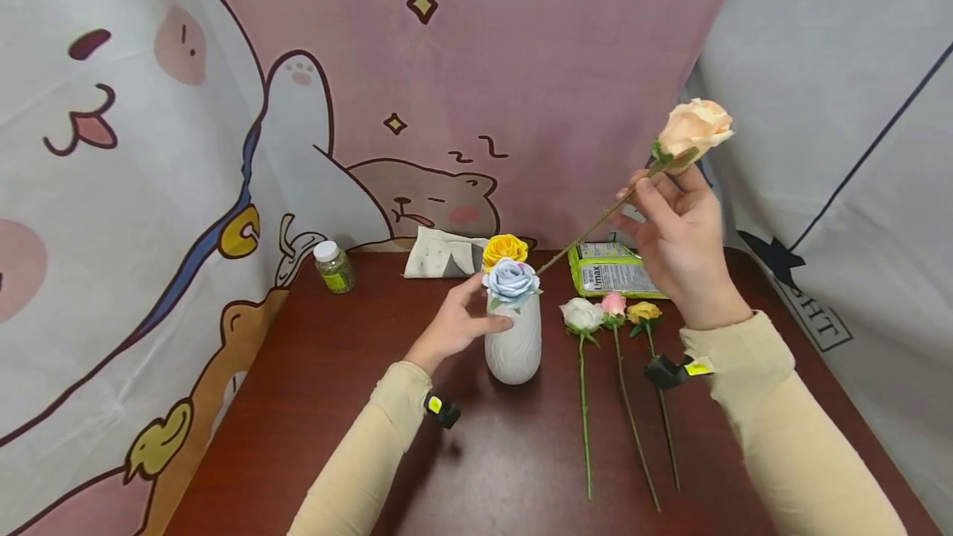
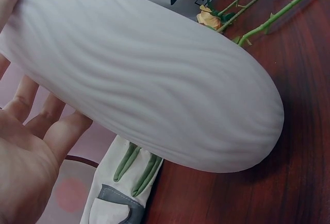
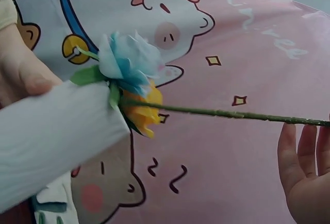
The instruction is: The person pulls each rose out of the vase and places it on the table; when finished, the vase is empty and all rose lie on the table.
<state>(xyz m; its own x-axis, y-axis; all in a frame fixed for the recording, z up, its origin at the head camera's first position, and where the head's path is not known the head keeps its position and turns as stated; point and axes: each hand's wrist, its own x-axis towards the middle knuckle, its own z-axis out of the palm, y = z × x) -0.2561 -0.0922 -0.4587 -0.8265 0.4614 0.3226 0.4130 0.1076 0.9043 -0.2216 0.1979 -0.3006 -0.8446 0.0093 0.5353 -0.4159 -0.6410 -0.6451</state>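
Peach rose [image 1: 696, 131] tops right hand [image 1: 685, 234], which pinches its stem [image 3: 221, 113]; left hand [image 1: 456, 323] grips vase [image 1: 515, 346].

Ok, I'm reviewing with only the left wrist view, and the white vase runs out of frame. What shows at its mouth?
Observer: A pale blue rose and a bright yellow rose at the mouth of the white vase.
Operator: Where's the right hand?
Observer: Raised beside the vase, holding a peach rose by its stem.
Operator: Which blooms lie near the small yellow-orange bloom?
Observer: A white one and a pink one.
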